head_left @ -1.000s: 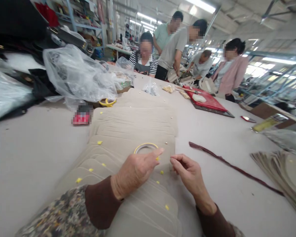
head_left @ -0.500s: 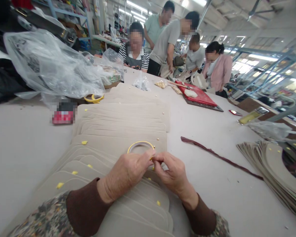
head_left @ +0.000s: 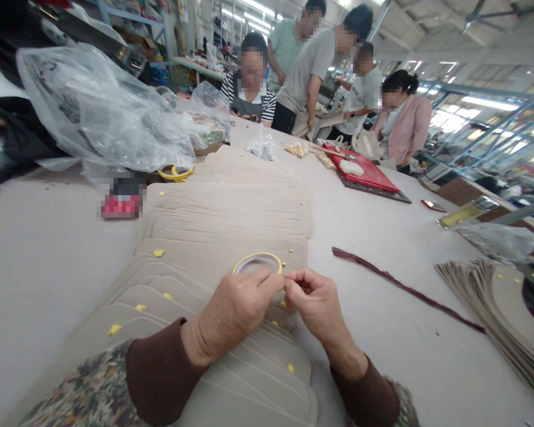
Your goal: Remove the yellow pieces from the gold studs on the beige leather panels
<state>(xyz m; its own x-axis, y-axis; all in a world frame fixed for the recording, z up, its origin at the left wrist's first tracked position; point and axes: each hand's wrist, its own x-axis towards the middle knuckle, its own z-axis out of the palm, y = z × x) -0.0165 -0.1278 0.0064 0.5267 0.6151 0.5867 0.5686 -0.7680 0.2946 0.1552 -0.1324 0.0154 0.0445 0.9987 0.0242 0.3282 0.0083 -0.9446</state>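
Note:
My left hand [head_left: 242, 302] is closed on a narrow roll of yellow tape [head_left: 258, 255], whose ring stands up above the knuckles. The fingers of my right hand [head_left: 315, 305] are pinched at the roll's near edge, apparently on the tape's end, and meet my left fingertips. That pinched bit is very small and mostly hidden. Under both hands lies an overlapping row of beige panels [head_left: 222, 246] with rounded corners. Small yellow tape pieces [head_left: 114, 330] stick to several panels, and small metal studs [head_left: 291, 251] show near the right edges.
A second yellow tape roll [head_left: 177, 173] lies behind a blurred red-and-dark object [head_left: 122, 198]. Clear plastic bags [head_left: 102, 112] fill the back left. To the right are a dark red strip [head_left: 404, 289], a red board [head_left: 365, 169] and stacked beige pieces [head_left: 476, 296]. Several people are across the table.
The whole view has shifted slightly, so things sit a little further right. My hands remain together at the tape roll, the right fingertips a little more tightly bunched against the left.

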